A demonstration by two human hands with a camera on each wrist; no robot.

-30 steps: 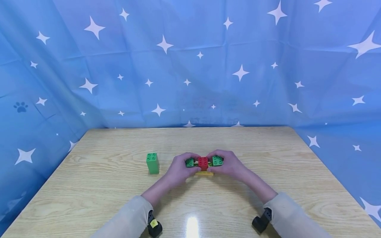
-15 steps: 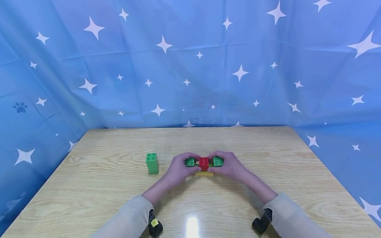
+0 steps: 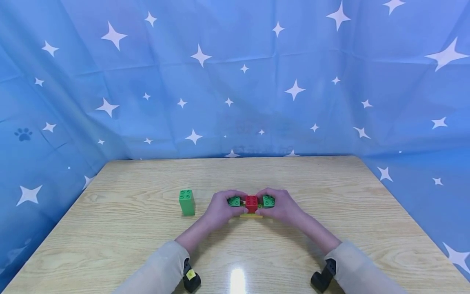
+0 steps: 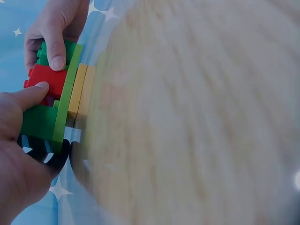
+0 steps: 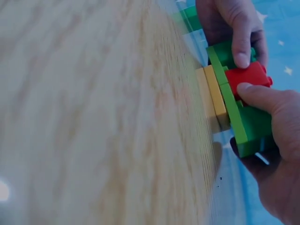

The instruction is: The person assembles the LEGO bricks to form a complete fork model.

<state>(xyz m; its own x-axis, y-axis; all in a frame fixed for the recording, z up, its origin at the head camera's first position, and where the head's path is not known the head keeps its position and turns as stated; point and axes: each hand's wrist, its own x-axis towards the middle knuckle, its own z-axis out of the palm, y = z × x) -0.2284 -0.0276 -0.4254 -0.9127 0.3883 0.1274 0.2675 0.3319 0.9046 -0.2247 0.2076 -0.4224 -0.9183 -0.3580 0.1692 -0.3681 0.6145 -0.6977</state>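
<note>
A small toy-brick build stands at the middle of the table. Its yellow plate [image 4: 77,91] lies lowest, with light green plates [image 4: 62,117] above it. Dark green bricks [image 4: 40,121] sit at the two ends, and a red brick [image 3: 251,203] stands between them. My left hand [image 3: 222,208] grips the red brick from the left, its thumb on the near face and fingers reaching behind. From the right, my right hand [image 3: 280,207] pinches the same brick likewise. The far fingertips are mostly hidden. Both palms surround the green end bricks.
A tall green brick stack [image 3: 187,203] stands upright left of my left hand. The wooden table [image 3: 147,241] ends at a blue star-patterned cloth [image 3: 235,81] behind and at the sides.
Both hands and the red brick have shifted very slightly down in the head view, keeping their hold. The tall green stack stays where it was.
</note>
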